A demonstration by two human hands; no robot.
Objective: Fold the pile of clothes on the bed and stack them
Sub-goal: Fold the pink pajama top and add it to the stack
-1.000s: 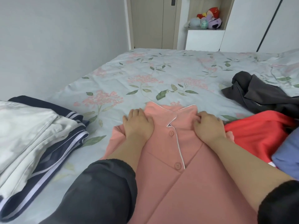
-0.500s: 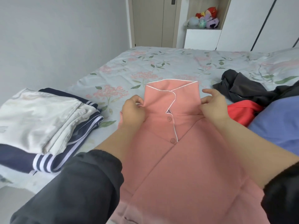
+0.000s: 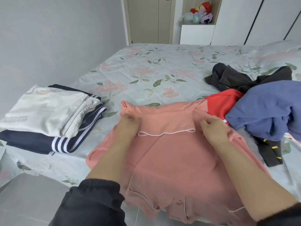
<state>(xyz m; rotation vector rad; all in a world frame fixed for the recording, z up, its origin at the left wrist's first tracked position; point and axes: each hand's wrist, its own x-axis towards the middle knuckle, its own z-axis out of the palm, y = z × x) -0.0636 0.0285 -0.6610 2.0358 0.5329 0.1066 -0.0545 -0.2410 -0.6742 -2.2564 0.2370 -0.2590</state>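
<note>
A pink pyjama shirt with white piping lies on the bed's near edge, its collar end folded back toward me. My left hand pinches the folded part at its left side. My right hand pinches it at the right side. To the left sits a stack of folded clothes: a white garment on top of a navy one with white stripes. At the right lies an unfolded pile: a blue garment, a red one and a dark grey one.
The bed has a pale floral cover. A grey wall runs along its left side. A black strap with yellow marks lies under the blue garment. A door, a white cabinet and plush toys stand beyond the bed. Grey floor shows at lower left.
Both hands lifted the shirt's collar end off the bed and folded it back toward me. The view pulled back, showing more of the folded stack and the unfolded pile.
</note>
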